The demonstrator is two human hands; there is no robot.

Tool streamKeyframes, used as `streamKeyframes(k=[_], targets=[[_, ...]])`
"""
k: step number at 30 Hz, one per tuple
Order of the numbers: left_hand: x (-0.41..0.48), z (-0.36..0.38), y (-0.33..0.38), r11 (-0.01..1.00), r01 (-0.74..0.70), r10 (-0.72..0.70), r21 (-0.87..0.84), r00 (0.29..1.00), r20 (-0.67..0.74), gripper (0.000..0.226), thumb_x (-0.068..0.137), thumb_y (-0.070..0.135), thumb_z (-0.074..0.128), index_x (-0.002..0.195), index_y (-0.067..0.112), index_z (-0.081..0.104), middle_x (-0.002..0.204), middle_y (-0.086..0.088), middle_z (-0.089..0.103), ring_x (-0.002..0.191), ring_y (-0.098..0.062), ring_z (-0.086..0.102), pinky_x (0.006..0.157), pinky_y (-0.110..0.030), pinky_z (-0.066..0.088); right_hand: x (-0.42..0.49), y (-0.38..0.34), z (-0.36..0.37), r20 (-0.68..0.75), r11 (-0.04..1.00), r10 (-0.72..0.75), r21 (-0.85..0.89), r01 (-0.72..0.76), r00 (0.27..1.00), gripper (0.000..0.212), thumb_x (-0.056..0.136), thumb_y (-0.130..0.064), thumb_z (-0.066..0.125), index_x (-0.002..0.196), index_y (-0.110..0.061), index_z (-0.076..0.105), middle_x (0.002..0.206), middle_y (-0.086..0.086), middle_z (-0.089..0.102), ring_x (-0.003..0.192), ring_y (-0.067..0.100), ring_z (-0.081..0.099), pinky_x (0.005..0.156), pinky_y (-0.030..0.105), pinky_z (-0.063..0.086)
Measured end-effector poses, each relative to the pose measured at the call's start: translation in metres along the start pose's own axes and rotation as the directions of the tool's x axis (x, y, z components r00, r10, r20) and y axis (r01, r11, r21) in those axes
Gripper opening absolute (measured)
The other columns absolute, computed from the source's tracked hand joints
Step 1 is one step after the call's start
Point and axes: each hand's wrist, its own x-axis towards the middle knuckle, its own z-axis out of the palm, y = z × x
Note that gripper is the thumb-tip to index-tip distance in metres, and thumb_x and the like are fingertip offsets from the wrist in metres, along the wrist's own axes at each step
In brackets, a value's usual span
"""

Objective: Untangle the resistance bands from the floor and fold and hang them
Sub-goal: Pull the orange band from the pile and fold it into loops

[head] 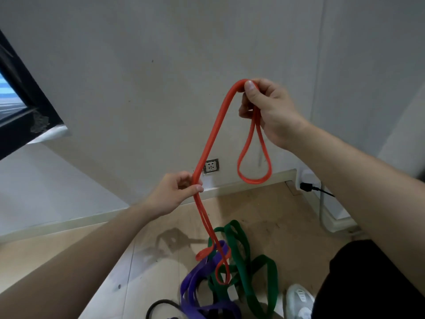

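Observation:
A thin red resistance band stretches between both hands. My right hand pinches its upper bend high against the wall, and a short loop of it hangs below that hand. My left hand grips the doubled band lower down. Its lower end drops to the floor and threads through a purple band and a wide green band, which lie tangled together in a pile.
A wall socket sits low on the pale wall. A black plug and grey cable are at the right baseboard. My pale shoe and dark trouser leg stand right of the pile. A black cord curls beside the purple band.

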Motion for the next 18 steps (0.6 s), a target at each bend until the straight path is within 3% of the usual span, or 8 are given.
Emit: streamKeyframes(k=[4,7,14,18], targets=[[0.007,-0.006,0.004,0.970,0.031,-0.063,-0.240,0.990,-0.128,0.014,0.092,0.005,0.066,0.105,0.007,0.068,0.087,-0.010,0.078,0.088,-0.024,0.076,0.084,-0.031,0.061,0.002,0.015,-0.028,0.040,0.993,0.091,-0.081,-0.087,0.995,0.008,0.102,-0.012,0.056,0.096,-0.010,0.063,0.076,0.004,0.054,0.064,0.014,0.058,0.069,0.027,0.054],[0.014,-0.018,0.012,0.933,-0.005,-0.094,-0.360,0.962,-0.258,0.016,0.094,0.007,0.064,0.110,0.008,0.066,0.086,-0.006,0.079,0.082,-0.018,0.076,0.082,-0.032,0.062,-0.001,0.029,-0.051,0.095,0.935,0.217,-0.305,-0.179,0.972,0.005,0.096,-0.008,0.066,0.100,-0.007,0.064,0.080,0.004,0.060,0.069,0.015,0.062,0.077,0.032,0.056],[0.025,-0.038,0.055,0.910,-0.189,0.022,-0.369,0.911,-0.411,0.010,0.095,0.007,0.064,0.102,0.009,0.070,0.076,0.001,0.076,0.073,-0.013,0.071,0.080,-0.029,0.061,-0.014,0.061,-0.069,0.198,0.701,0.485,-0.671,-0.243,0.852,0.004,0.090,-0.015,0.074,0.093,-0.014,0.071,0.095,0.013,0.077,0.097,0.026,0.073,0.103,0.052,0.051],[0.029,-0.034,0.088,0.897,-0.270,0.120,-0.350,0.910,-0.397,0.010,0.093,0.008,0.066,0.100,0.011,0.072,0.076,0.003,0.074,0.072,-0.013,0.069,0.080,-0.027,0.059,-0.023,0.071,-0.052,0.276,0.666,0.557,-0.712,-0.223,0.783,0.006,0.089,-0.011,0.075,0.094,-0.014,0.074,0.104,0.012,0.076,0.105,0.023,0.071,0.107,0.046,0.049]])
